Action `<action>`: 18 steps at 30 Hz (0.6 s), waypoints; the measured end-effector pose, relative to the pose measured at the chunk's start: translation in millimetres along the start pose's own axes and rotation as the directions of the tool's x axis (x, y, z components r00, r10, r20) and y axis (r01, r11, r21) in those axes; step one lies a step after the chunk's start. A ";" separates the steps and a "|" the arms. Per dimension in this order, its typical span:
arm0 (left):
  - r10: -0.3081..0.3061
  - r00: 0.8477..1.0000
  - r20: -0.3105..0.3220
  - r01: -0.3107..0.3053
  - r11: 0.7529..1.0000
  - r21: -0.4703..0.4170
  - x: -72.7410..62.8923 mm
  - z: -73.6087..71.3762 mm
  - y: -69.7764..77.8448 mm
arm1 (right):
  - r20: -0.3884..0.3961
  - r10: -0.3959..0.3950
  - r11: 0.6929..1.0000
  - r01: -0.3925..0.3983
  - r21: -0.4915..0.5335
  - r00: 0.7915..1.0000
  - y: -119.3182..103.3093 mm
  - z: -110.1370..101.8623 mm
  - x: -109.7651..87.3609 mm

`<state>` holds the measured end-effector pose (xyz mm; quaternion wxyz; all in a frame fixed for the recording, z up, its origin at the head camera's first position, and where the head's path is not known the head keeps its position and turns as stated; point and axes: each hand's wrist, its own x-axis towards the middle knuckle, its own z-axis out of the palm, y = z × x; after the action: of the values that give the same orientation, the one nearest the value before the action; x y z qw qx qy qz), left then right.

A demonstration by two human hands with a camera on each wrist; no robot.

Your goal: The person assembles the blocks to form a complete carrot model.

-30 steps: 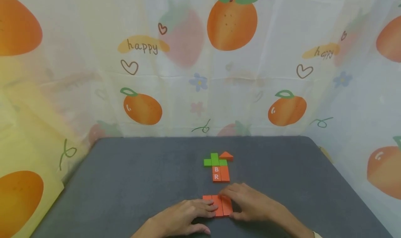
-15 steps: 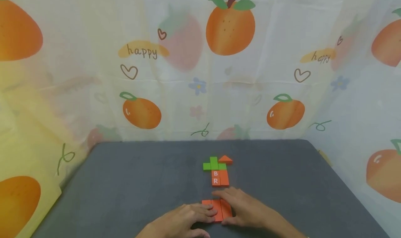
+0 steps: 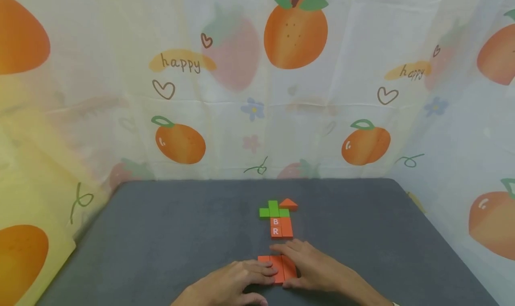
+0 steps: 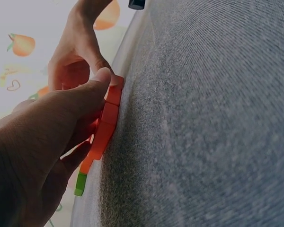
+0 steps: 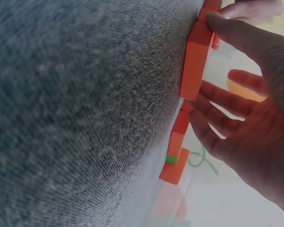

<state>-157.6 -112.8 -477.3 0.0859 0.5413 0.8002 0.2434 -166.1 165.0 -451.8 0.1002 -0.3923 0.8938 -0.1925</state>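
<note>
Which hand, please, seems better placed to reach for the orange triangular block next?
Probably the right hand: it lies nearer the orange triangular block, while the left hand rests on the orange rectangular blocks.

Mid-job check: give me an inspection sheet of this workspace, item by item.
Surface: dark grey tabletop.
Job's things: three near orange blocks side by side; beyond, three green blocks, B block, R block, plain orange block, orange triangle.
Clutter: dark item, left wrist view's top edge, too cropped to identify.
Hands: left hand rests fingers on near blocks; right hand over them, thumb at near edge.
Cables: nothing seen.
Surroundings: fruit-print cloth behind.
</note>
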 end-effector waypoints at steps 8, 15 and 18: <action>-0.008 1.000 -0.019 0.008 1.000 -0.003 -5.3 2.6 2.4 | -0.001 -0.032 0.999 0.032 0.003 0.999 -3.6 4.6 2.9; 0.006 1.000 -0.012 -0.006 1.000 0.012 -3.0 0.6 -0.7 | 0.010 -0.021 1.000 0.021 0.001 1.000 1.6 6.4 5.5; 0.023 1.000 -0.010 -0.022 0.999 0.036 -2.6 -1.9 -1.7 | 0.029 0.009 1.000 -0.009 -0.007 1.000 -3.1 1.2 4.4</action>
<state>-158.7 -116.2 -476.8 0.0693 0.5504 0.7988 0.2328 -166.6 159.5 -451.7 0.1126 -0.3914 0.8948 -0.1832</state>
